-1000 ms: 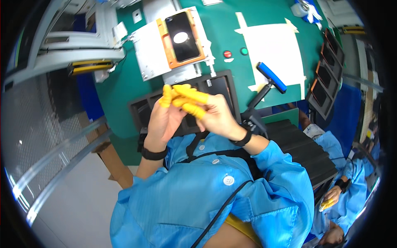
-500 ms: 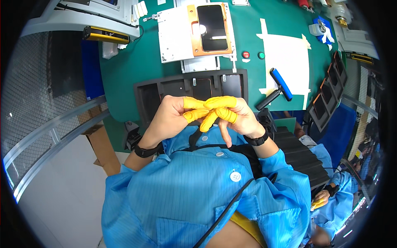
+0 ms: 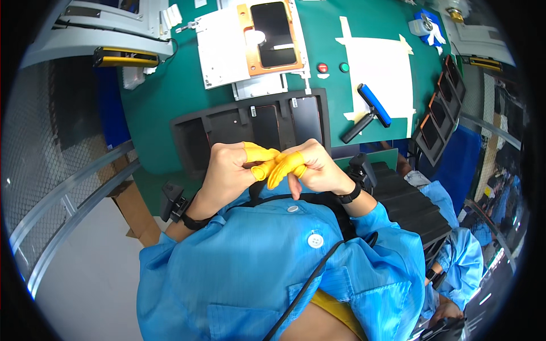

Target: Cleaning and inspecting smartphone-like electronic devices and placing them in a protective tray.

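Observation:
In front of my chest, my left hand (image 3: 223, 171) and my right hand (image 3: 323, 171) meet fingertip to fingertip. Yellow finger cots (image 3: 289, 166) cover thumbs and fingers on both. Each hand is closed in a pinch, the fingers of one pressed against those of the other. Whatever lies between the tips, if anything, is hidden. Just beyond them, a black foam tray (image 3: 230, 120) holds dark phones, including one in the middle (image 3: 265, 126) and one on the right (image 3: 307, 120). Farther off, another phone (image 3: 272, 34) lies in an orange fixture (image 3: 250, 52) on a white plate.
A blue roller (image 3: 375, 105) with a black handle rests on the green mat by a taped white sheet (image 3: 392, 71). Red (image 3: 323, 67) and green (image 3: 344, 67) buttons sit left of it. Another phone tray (image 3: 424, 136) stands far right. A co-worker's blue sleeve (image 3: 462, 264) shows lower right.
My hands stay together, but my right fingers have folded down closer over the left fingertips. The bench has shifted left and slightly up in the view.

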The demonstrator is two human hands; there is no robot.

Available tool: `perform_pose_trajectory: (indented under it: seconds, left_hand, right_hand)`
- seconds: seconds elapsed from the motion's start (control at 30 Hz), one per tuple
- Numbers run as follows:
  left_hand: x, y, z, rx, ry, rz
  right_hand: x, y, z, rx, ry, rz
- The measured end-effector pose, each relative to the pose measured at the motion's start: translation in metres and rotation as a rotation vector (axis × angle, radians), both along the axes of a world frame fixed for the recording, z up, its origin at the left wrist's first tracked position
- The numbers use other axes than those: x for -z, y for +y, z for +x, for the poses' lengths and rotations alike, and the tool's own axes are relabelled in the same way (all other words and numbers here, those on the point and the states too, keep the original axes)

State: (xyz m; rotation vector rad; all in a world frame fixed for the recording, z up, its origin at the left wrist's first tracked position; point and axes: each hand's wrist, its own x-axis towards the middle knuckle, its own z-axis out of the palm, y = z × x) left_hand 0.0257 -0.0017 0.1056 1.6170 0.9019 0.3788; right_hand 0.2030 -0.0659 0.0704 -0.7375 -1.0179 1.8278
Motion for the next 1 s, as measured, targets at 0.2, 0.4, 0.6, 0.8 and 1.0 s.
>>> perform_pose_trajectory:
  seconds: [0.2,0.4,0.6,0.8,1.0]
  left_hand:
    - [0.01,-0.005,0.001,-0.126,-0.181,-0.227]
    - [0.045,0.006,0.009,-0.31,-0.099,-0.448]
    - [0.034,0.009,0.021,-0.265,-0.414,-0.536]
    - [0.036,0.008,0.032,-0.381,-0.669,-0.87]
    - [0.051,-0.014,0.036,-0.187,-0.537,-1.029]
  right_hand:
    - [-0.006,0.001,0.007,-0.102,0.029,0.007]
    - [-0.023,-0.007,-0.015,-0.133,0.128,0.435]
    - [-0.001,0.02,0.016,0.347,0.253,-0.118]
    - [-0.003,0.012,0.002,0.236,0.367,-0.153]
    - [0.008,-0.002,-0.005,0.097,-0.008,0.049]
